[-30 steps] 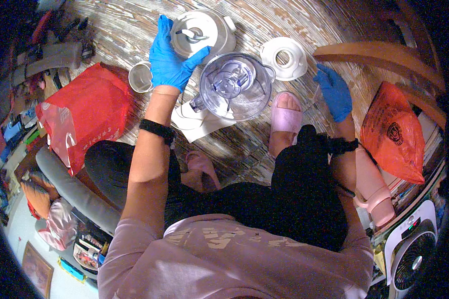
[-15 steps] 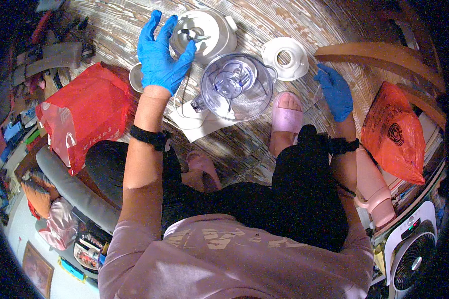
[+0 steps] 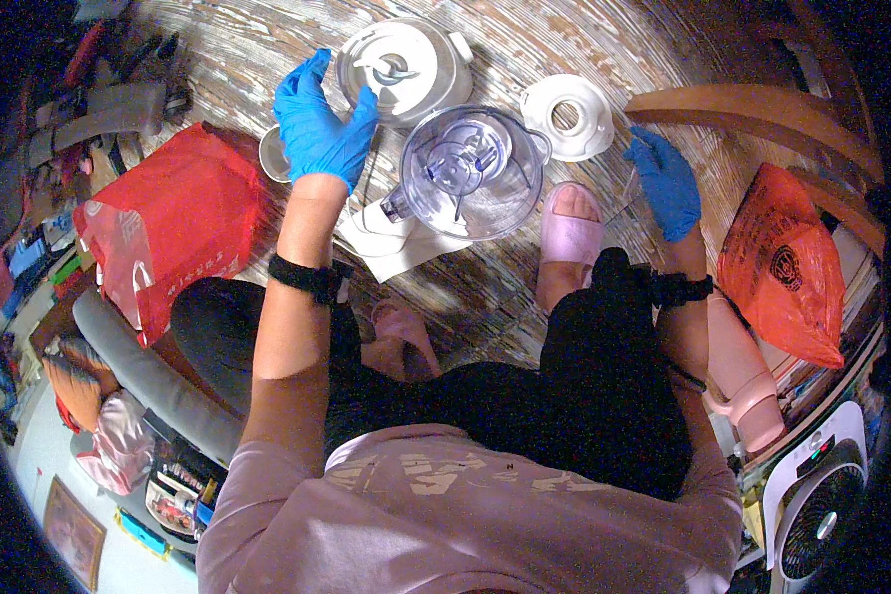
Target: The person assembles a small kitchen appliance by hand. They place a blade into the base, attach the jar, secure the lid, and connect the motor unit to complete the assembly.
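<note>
We see the white round container upright on the floor, far left, its lug pointing far right; the clear jug points its handle near-left. Our left hand, open with thumb apart, is just beside the container. Our right hand has bunched fingers; we cannot tell its grip. Pale print on the red bag is illegible.

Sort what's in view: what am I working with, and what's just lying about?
Likely in use:
white round base with blade, beside the left hand
clear jug
white ring-shaped piece

Apparently lying about:
red bag
orange-red bag
fan
</note>
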### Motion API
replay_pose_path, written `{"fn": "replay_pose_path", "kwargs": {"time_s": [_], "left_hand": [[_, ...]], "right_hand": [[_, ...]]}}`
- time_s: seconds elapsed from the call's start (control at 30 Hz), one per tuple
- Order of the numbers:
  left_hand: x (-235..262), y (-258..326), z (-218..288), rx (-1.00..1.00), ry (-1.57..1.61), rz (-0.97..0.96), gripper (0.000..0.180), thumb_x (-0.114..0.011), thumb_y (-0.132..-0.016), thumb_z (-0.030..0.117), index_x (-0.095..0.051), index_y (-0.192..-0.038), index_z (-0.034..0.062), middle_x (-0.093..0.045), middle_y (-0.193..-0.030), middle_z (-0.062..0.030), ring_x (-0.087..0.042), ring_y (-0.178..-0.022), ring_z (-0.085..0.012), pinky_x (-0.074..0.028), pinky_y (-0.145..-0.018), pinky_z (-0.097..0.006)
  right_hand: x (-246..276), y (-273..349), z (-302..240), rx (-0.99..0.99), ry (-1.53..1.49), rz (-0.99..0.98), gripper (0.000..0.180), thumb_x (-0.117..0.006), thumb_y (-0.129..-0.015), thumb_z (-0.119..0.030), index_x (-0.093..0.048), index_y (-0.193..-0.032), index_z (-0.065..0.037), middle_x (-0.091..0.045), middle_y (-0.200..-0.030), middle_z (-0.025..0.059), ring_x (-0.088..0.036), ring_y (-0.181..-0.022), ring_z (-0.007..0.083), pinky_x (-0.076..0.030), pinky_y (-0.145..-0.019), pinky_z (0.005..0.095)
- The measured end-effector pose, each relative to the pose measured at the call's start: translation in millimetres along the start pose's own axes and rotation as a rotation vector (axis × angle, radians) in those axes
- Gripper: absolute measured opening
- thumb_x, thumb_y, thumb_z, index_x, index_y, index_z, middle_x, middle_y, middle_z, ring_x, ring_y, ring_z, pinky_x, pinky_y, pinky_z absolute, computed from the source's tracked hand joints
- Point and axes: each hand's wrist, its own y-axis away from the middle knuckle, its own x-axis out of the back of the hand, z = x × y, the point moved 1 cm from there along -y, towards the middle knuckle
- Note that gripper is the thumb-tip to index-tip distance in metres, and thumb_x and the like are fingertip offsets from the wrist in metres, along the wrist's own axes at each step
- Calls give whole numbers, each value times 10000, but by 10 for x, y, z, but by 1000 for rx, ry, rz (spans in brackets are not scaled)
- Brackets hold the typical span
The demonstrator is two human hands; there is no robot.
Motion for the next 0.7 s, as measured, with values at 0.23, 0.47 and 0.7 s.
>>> {"fn": "replay_pose_path", "kwargs": {"time_s": [0.23, 0.47, 0.7], "left_hand": [[-19, 11, -87, 133, 11, -30, 457, -702, -784, 286, -584, -1172, 75, -524, -1122, -200, -512, -1066, -345, -423, -943, -426], [-37, 1, -79, 201, 27, -59, 459, -709, -781, 292, -582, -1164, 74, -536, -1119, -184, -541, -1030, -336, -440, -922, -418], [-198, -97, -38, 249, 88, -62, 556, -685, -784, 194, -473, -1285, 79, -527, -1156, -193, -590, -1013, -363, -466, -915, -427]], "right_hand": [[-43, -77, 102, 29, 81, 13, 382, -495, -985, -279, -571, -1270, -36, -675, -988, 90, -616, -920, 156, -469, -857, 295], [-49, -86, 113, 3, 64, 12, 375, -495, -985, -271, -578, -1258, -27, -669, -993, 86, -616, -927, 156, -474, -853, 294], [-61, -92, 123, 18, 9, 13, 356, -507, -979, -226, -575, -1260, -18, -657, -1041, 94, -617, -932, 156, -473, -873, 293]]}}
